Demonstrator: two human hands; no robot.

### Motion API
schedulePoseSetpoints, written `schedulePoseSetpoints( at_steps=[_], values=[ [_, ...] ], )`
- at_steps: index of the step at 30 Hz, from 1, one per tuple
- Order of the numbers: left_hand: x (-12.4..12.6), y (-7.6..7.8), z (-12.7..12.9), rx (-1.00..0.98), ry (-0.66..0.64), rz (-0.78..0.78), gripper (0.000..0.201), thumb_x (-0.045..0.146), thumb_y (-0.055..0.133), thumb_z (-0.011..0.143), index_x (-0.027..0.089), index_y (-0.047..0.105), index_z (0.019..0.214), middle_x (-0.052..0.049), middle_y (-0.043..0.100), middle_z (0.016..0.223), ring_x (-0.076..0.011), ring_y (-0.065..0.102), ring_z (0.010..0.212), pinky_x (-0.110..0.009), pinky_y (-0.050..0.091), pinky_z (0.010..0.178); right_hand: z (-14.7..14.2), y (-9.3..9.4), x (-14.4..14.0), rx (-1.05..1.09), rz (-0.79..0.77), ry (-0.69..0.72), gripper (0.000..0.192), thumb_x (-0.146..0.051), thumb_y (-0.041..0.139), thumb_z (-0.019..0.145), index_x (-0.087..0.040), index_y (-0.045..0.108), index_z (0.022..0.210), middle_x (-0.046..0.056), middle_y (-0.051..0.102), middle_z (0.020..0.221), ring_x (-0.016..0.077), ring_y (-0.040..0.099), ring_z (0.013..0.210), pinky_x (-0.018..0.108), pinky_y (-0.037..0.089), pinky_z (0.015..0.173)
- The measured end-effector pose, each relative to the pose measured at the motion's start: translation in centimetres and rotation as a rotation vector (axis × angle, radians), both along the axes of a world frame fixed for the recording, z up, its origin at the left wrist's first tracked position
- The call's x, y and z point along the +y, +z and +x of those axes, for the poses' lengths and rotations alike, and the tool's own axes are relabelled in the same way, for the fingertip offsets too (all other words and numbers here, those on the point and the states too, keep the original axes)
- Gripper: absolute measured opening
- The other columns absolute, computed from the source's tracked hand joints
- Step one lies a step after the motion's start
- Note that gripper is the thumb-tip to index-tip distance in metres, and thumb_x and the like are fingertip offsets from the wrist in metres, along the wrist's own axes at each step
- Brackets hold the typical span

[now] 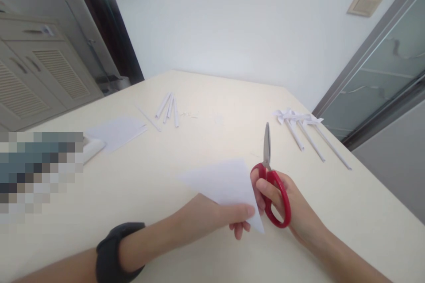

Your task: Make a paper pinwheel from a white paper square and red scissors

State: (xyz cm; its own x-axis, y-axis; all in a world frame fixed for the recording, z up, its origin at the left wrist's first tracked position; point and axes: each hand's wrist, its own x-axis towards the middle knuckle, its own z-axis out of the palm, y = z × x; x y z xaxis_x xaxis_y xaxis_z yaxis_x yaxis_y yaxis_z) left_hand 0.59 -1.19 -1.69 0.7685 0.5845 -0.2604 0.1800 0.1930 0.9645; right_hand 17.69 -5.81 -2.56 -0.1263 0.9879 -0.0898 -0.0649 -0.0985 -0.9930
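Observation:
My left hand [212, 214] pinches a white sheet of paper [222, 181] near its lower right corner, thumb on top and fingers underneath. The sheet looks triangular, with one point out to the left. A dark band [114, 250] circles the left wrist. In my right hand [282, 199] is a pair of scissors [268, 168] with red handles, its blades together and pointing away from me. The right fingers are close to the paper's right edge; I cannot tell whether they touch it.
Rolled paper sticks [169, 108] and a stack of paper [117, 132] lie at the left of the white table [212, 97]. Several paper pinwheels [300, 121] on sticks rest at the right. Small paper scraps [189, 115] lie farther back. A wall [226, 22] stands behind.

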Motion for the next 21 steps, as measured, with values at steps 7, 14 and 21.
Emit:
schedulePoseSetpoints(
  at_steps=[7, 14, 21],
  values=[
    [-0.6, 0.2, 0.0, 0.054, -0.109, 0.073, 0.011, 0.024, 0.056, 0.079, 0.016, 0.063, 0.076, 0.000, 0.062, 0.064, -0.0142, 0.059, 0.060, -0.027, 0.051, 0.063, 0.0, 0.1, -0.3, 0.044, -0.076, -0.044, 0.013, -0.019, 0.062, 0.079, -0.019, 0.052, 0.071, -0.005, 0.052, 0.055, 0.0092, 0.048, 0.051, 0.020, 0.036, 0.050],
    [0.5, 0.9, -0.4, 0.014, 0.213, 0.137, 0.024, 0.031, 0.056, 0.083, 0.021, 0.067, 0.102, -0.004, 0.070, 0.104, -0.0220, 0.063, 0.095, -0.033, 0.048, 0.085, -0.1, 0.5, -0.3, -0.033, -0.036, -0.118, 0.017, -0.019, 0.066, 0.075, -0.019, 0.051, 0.066, -0.007, 0.049, 0.052, 0.0082, 0.048, 0.048, 0.020, 0.036, 0.049],
    [0.9, 0.6, -0.5, -0.072, 0.086, 0.109, 0.018, 0.020, 0.057, 0.083, 0.022, 0.070, 0.096, 0.001, 0.072, 0.086, -0.0165, 0.064, 0.084, -0.024, 0.048, 0.071, 0.1, 1.2, 0.1, -0.036, -0.076, -0.030, 0.015, -0.022, 0.065, 0.077, -0.018, 0.052, 0.070, -0.006, 0.050, 0.056, 0.0085, 0.047, 0.052, 0.021, 0.036, 0.051]
  ],
)
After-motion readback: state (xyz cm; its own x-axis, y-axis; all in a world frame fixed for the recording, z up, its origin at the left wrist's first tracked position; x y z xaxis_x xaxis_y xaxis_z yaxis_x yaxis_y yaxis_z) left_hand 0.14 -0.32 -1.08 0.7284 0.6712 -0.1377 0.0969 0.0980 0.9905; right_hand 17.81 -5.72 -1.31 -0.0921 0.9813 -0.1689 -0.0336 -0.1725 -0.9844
